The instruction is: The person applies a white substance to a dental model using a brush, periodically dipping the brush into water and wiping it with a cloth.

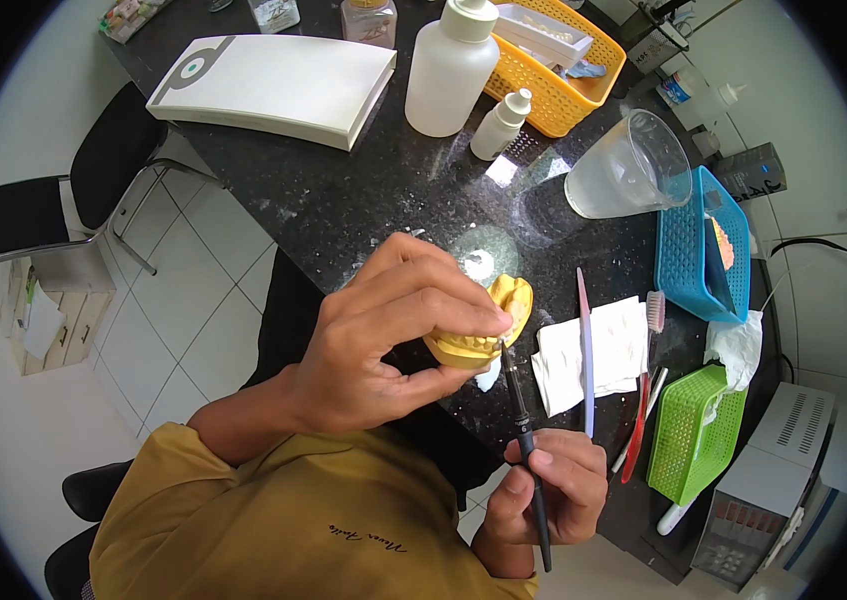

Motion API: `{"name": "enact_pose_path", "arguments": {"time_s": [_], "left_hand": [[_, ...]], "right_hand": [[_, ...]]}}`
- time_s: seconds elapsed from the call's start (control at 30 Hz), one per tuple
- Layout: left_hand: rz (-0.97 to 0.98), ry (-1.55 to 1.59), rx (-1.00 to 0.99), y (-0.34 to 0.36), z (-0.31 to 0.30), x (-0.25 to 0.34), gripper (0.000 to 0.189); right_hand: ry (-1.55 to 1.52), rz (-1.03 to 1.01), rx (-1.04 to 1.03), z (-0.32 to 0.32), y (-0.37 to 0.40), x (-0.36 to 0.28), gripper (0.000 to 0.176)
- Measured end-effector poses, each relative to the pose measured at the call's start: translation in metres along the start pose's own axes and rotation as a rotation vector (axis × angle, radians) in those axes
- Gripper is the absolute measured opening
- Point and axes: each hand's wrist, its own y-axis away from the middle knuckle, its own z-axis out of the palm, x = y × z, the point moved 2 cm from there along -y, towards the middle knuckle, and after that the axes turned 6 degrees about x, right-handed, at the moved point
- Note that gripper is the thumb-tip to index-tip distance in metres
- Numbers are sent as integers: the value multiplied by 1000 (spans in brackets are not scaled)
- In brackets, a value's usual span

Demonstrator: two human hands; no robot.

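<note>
My left hand point(368, 340) is closed around a yellow dental plaster model point(511, 297), fingers over its top and thumb along its lower side. Part of the model is hidden behind these fingers. Between thumb and fingers, my right hand point(555, 485) pinches a slim black-handled brush point(524, 425). The brush slants up and left, its tip right at the teeth on the model, close to my left fingertips. Just beyond the model, a round glass dish point(488, 255) with white material lies on the dark speckled countertop point(343, 200).
Right of the model lie a folded white tissue point(560, 370), a pale purple stick point(585, 350) and a red-handled toothbrush point(635, 430). Farther out are a clear cup point(628, 165), a large white bottle point(451, 75), a dropper bottle point(500, 125), blue point(678, 250), green point(683, 440) and yellow point(553, 110) baskets, and a white box point(273, 85).
</note>
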Motion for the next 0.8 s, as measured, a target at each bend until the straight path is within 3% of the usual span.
{"name": "enact_pose_path", "arguments": {"time_s": [0.8], "left_hand": [[2, -44, 38, 2, 1, 0, 43]], "right_hand": [[52, -33, -68, -1, 1, -2, 27]]}}
